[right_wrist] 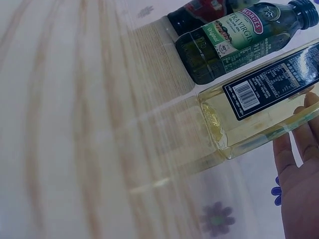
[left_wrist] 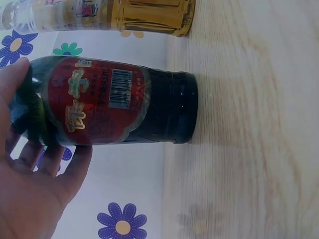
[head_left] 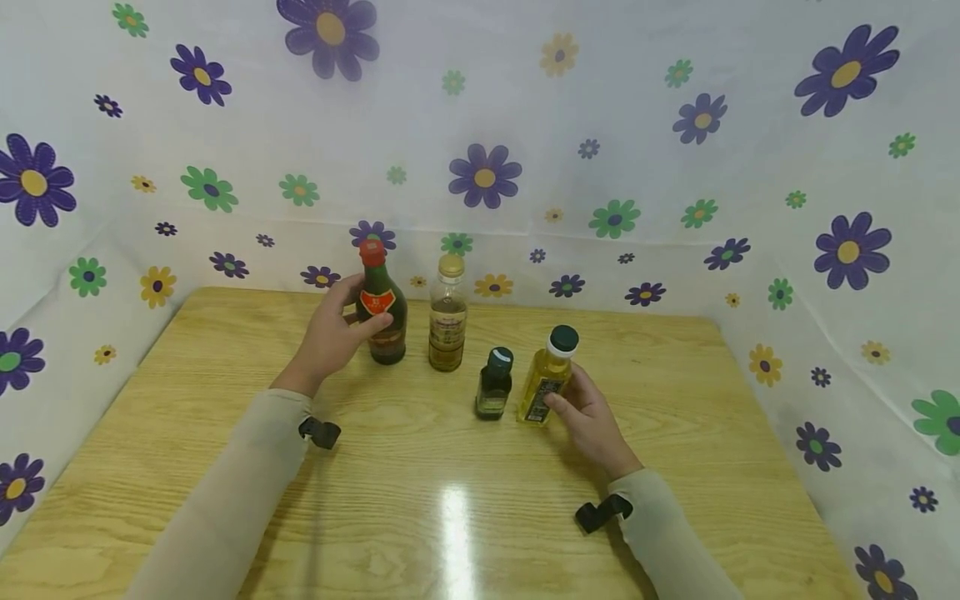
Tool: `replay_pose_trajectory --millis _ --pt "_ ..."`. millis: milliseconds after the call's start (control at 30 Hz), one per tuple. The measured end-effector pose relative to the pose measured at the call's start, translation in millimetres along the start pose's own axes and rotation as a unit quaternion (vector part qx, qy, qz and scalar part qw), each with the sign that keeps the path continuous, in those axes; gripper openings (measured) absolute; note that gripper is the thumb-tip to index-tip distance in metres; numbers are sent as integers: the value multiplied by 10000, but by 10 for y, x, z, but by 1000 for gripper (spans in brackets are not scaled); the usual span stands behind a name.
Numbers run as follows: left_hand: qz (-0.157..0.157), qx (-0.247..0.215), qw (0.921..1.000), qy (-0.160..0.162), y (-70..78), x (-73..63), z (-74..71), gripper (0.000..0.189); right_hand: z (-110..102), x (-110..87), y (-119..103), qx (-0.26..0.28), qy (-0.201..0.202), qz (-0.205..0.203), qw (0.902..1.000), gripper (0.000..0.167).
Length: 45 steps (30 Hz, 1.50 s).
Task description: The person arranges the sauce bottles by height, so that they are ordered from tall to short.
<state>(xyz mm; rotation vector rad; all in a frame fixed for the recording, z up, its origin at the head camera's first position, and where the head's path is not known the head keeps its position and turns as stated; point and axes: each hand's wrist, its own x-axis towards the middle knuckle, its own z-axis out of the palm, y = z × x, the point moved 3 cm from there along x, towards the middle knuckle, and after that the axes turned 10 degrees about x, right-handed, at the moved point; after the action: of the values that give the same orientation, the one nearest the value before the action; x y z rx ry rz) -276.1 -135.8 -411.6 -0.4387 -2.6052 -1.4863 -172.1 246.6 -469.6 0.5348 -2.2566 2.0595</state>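
Observation:
At the back left, my left hand [head_left: 330, 340] grips a dark green glass bottle [head_left: 390, 329] with a red cap, thumb on the near side and fingers behind. The left wrist view shows the bottle's red label and barcode [left_wrist: 119, 88], its base at the tabletop. My right hand [head_left: 594, 418] holds a bottle of yellow oil [head_left: 542, 385] with a dark green cap, leaning slightly right. Its black back label [right_wrist: 271, 82] faces the right wrist camera. Just left of it stands a small dark olive oil bottle [head_left: 493, 390].
A clear bottle of amber liquid [head_left: 447, 329] with a yellow cap stands upright right of the red-capped bottle. The wooden table [head_left: 397, 475] ends at a white flower-patterned sheet [head_left: 420, 117] behind and at both sides. Black straps [head_left: 318, 432] circle both wrists.

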Motion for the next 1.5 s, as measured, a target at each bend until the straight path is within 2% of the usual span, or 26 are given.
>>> replay_pose_trajectory --millis 167,367,633,900,967,1167,1233,1500 --pt "37 -26 10000 -69 170 -59 -45 67 -7 7 5 -46 -13 88 9999 58" --pt "131 -140 9998 -36 190 -65 -47 66 -34 13 -8 -47 -42 53 10000 56" --pt "237 -266 9994 -17 -119 56 36 67 -85 21 -25 23 -99 211 9997 55" --pt "284 -337 9990 11 -194 67 35 67 -123 35 -53 -276 -99 379 9989 55" --pt "269 -317 9991 14 -174 64 38 67 -134 36 -54 -266 -142 384 9988 55" --pt "98 -432 9990 -40 81 -35 -3 64 -153 40 -59 -303 -178 375 9987 56" --pt "108 -494 9987 -48 117 -61 -16 63 -149 47 -65 -349 -181 372 9985 56" --pt "283 -491 9984 81 -153 47 34 65 -141 53 -143 -601 -50 270 9978 53"
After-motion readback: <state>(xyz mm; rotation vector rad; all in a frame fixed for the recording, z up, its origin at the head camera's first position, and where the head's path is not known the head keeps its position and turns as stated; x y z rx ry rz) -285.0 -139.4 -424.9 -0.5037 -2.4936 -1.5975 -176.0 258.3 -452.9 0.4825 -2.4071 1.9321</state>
